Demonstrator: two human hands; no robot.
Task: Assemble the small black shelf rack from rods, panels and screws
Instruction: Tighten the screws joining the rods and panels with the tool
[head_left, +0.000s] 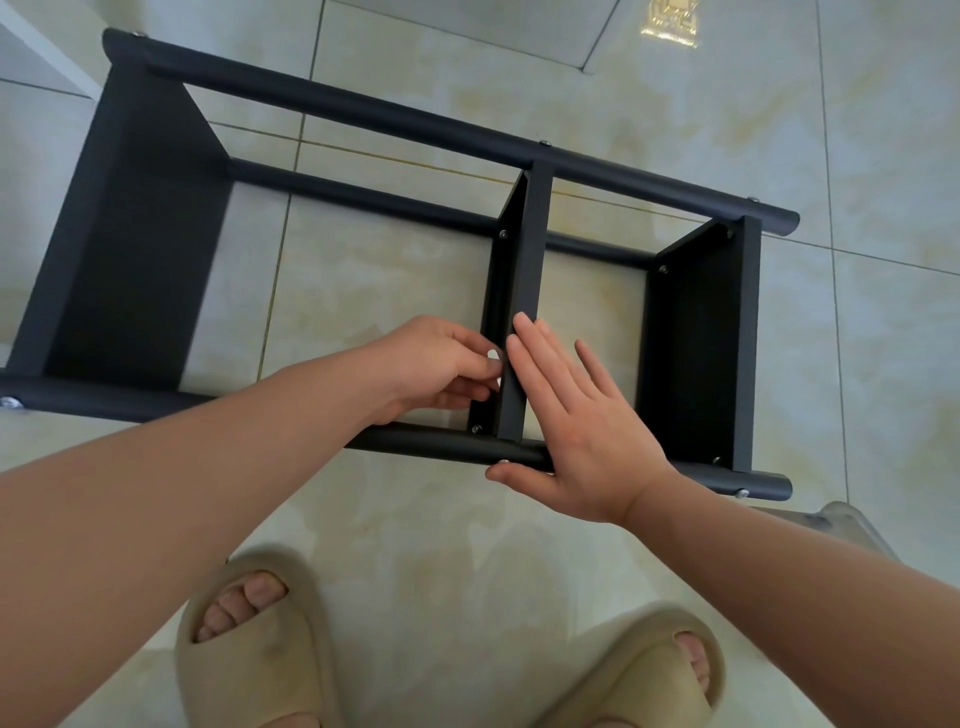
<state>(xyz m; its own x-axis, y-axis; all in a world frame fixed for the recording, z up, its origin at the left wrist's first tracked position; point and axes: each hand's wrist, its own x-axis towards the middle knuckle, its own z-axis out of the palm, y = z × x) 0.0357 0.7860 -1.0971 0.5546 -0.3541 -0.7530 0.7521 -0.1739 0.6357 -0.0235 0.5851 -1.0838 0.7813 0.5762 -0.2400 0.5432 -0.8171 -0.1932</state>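
Observation:
The black shelf rack (395, 124) lies on its side on the tiled floor, with black rods joined to three panels. The left panel (130, 249) and the right panel (696, 353) stand on edge. My left hand (441, 366) sits against the left face of the middle panel (530, 249), its fingertips pinched at the panel's edge. My right hand (576, 421) lies flat with fingers spread against the middle panel's right side, its thumb under the near rod (431, 441). Silver screw heads show at the panel corners and on the rods.
My two feet in beige slippers (260, 639) stand on the cream floor tiles just below the rack. A clear plastic object (841, 519) lies by the rack's near right end. A white furniture edge (41, 47) is at the top left.

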